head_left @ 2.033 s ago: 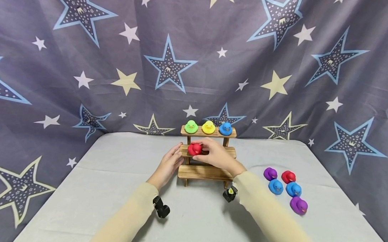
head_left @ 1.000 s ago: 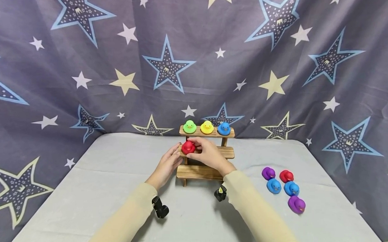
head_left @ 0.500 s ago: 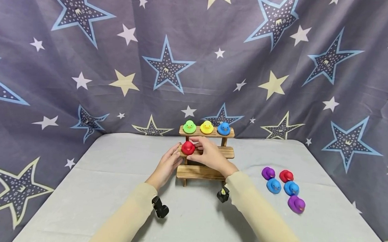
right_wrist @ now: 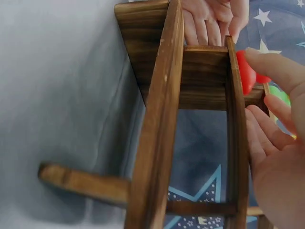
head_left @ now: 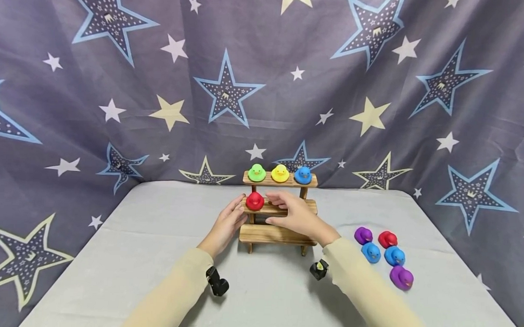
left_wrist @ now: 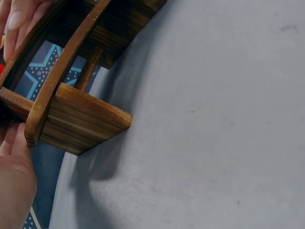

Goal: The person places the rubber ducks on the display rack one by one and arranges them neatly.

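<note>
See red duck (head_left: 255, 201) on mid tier of stand (head_left: 277, 234), L end, betw hands. Sits just L of R hand (head_left: 297, 215) w/ fingers parted, holding nothing. Got L hand (head_left: 227, 225) at stand's L end, fingers near straight, no grip seen. Can't call nearer hand.

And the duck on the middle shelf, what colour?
Red; the duck shows best in the head view.

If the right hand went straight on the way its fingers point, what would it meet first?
Most likely the red duck on the middle shelf: in the head view, the right hand points toward it, though depth is hard to judge.
</note>
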### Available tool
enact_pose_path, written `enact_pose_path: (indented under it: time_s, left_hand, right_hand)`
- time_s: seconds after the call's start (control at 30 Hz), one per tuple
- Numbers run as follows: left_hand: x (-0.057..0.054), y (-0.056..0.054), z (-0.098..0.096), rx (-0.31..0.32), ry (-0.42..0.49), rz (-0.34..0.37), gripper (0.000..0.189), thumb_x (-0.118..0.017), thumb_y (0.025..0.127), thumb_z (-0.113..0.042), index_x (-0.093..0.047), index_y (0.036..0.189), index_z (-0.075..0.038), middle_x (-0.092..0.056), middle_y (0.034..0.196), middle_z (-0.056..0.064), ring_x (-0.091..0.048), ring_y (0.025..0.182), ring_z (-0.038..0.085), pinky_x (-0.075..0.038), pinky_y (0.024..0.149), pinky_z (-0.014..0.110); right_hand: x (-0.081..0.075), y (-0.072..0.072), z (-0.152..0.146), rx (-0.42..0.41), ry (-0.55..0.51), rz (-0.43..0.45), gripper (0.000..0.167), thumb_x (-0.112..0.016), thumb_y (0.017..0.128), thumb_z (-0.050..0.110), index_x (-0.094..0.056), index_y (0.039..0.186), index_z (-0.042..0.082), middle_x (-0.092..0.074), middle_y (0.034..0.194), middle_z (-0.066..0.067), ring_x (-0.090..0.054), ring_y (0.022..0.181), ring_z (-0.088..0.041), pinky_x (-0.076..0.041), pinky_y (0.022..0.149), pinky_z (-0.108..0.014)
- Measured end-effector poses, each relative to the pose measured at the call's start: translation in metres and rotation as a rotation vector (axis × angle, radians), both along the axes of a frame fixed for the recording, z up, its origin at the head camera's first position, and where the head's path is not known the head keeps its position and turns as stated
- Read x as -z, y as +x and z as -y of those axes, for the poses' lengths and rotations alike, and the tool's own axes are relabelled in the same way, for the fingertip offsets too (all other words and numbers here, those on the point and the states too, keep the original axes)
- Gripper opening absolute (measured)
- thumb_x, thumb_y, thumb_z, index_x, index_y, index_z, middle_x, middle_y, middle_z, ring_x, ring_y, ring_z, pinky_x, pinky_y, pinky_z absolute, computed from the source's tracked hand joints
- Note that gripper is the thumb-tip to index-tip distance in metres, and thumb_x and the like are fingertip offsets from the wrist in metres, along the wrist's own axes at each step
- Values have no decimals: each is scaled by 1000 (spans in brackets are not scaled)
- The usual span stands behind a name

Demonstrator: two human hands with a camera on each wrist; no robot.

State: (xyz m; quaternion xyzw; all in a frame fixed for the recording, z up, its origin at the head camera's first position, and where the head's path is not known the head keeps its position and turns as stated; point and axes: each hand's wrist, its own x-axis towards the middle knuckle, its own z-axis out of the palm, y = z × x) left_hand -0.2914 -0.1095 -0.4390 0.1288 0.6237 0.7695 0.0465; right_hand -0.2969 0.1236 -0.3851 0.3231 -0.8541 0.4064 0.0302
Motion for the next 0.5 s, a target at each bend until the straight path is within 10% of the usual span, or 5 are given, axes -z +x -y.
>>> enact_pose_path:
  time_s: [0.5]
  left_hand:
    - [2, 0, 0, -3, -2, -9, 54, -39, 107, -10, -22, 158, 1, -10, 163, 26, -21, 148, 39, -29, 120, 46]
  right_hand:
    - [-11, 27, -72, -27, 77, -73, 52, -78, 88, 13, -58, 135, 3, -65, 126, -10, -63, 112, -24, -53, 101, -42]
